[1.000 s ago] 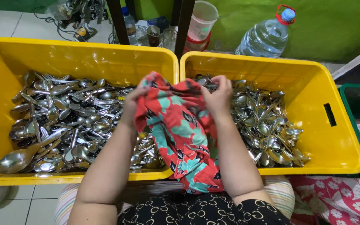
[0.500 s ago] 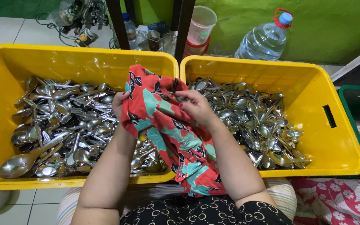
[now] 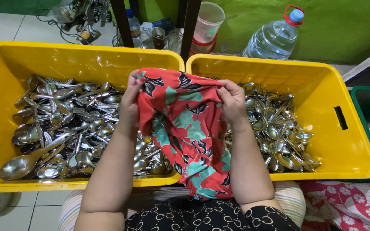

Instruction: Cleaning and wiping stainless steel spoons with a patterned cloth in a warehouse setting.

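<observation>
We hold the red cotton cloth with teal and black leaf print stretched over the seam between the two yellow plastic crates. Our left hand and right hand are both closed on its top edge. Half a second ago it was bunched and our right hand lay across its middle; now it hangs spread flat, above the steel spoons.

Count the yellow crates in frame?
2. One yellow crate sits on the left, the other yellow crate on the right, side by side, both holding metal spoons. A green bin's corner shows at far right; more may lie out of view.
</observation>
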